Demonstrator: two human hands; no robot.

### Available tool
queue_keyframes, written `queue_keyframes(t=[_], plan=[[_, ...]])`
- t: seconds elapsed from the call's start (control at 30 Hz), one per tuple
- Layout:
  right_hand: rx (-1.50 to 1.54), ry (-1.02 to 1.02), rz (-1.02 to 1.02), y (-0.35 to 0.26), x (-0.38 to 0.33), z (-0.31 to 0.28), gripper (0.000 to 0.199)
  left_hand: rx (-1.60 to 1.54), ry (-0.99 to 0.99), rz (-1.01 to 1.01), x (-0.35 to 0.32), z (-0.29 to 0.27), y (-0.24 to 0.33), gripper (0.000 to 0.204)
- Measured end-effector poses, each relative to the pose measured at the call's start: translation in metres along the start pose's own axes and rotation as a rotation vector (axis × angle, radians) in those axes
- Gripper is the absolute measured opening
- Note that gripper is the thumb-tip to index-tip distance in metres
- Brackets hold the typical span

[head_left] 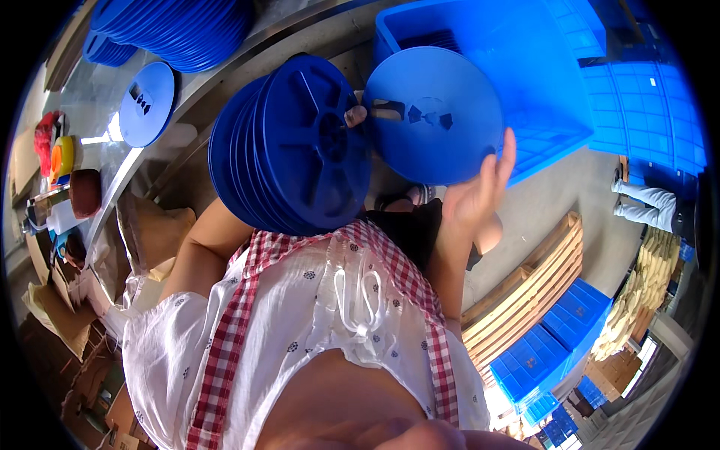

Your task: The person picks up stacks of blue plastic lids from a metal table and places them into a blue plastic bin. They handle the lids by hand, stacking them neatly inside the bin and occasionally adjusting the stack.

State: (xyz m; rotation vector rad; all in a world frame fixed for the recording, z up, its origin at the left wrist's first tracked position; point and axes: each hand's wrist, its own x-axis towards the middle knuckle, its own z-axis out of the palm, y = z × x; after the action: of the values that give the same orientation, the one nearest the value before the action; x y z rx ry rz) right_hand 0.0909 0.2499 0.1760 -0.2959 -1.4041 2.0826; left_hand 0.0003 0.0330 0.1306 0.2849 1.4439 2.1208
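Observation:
A stack of blue plastic reel discs (pixel 311 150) is held in front of my chest, its ribbed face with a round hub turned up toward me. My left forearm runs behind it, and a fingertip of my left hand (pixel 355 116) shows at its right side; the other fingers are hidden. Just to the right, a single blue reel disc (pixel 439 142) with a smooth face and cut-out slots is tilted toward me. My right hand (pixel 480 187) grips its lower right edge, fingers along the rim. The two faces nearly meet at that fingertip.
A big blue bin (pixel 525 67) stands beyond the single disc, with dark discs inside. On the metal table (pixel 101 97) at left are piled reel discs (pixel 172 34), a loose disc (pixel 148 105) and small items. A wooden pallet (pixel 532 277), blue crates (pixel 551 337) and another person's legs (pixel 649 202) are at right.

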Motion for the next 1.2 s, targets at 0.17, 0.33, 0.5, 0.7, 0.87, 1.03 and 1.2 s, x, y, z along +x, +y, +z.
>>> queue_keyframes(t=[0.17, 0.33, 0.5, 0.7, 0.87, 1.03, 1.2], plan=[[-0.053, 0.029, 0.010, 0.008, 0.003, -0.008, 0.050, 0.075, -0.058, 0.007, 0.005, -0.003, -0.004, 0.035], [-0.018, 0.043, -0.012, 0.014, 0.006, -0.022, 0.035, 0.239, -0.135, 0.034, 0.007, -0.010, -0.003, 0.036], [-0.309, -0.220, -0.331, 0.022, 0.003, -0.013, 0.060, -0.486, -0.081, -0.439, 0.030, -0.009, -0.021, 0.037], [-0.540, -0.360, -0.352, 0.032, -0.012, -0.018, 0.093, -0.281, 0.124, -0.529, 0.053, 0.008, -0.031, 0.052], [-0.547, -0.313, -0.205, 0.039, -0.024, -0.032, 0.103, -0.210, 0.093, -0.542, 0.045, 0.019, -0.020, 0.068], [-0.729, -0.237, -0.182, 0.037, -0.015, -0.046, 0.078, -0.287, 0.025, -0.597, 0.043, 0.025, -0.016, 0.059], [-0.511, -0.118, 0.173, 0.006, 0.035, -0.069, 0.046, -0.367, -0.245, -0.612, 0.052, 0.050, -0.003, 0.077]])
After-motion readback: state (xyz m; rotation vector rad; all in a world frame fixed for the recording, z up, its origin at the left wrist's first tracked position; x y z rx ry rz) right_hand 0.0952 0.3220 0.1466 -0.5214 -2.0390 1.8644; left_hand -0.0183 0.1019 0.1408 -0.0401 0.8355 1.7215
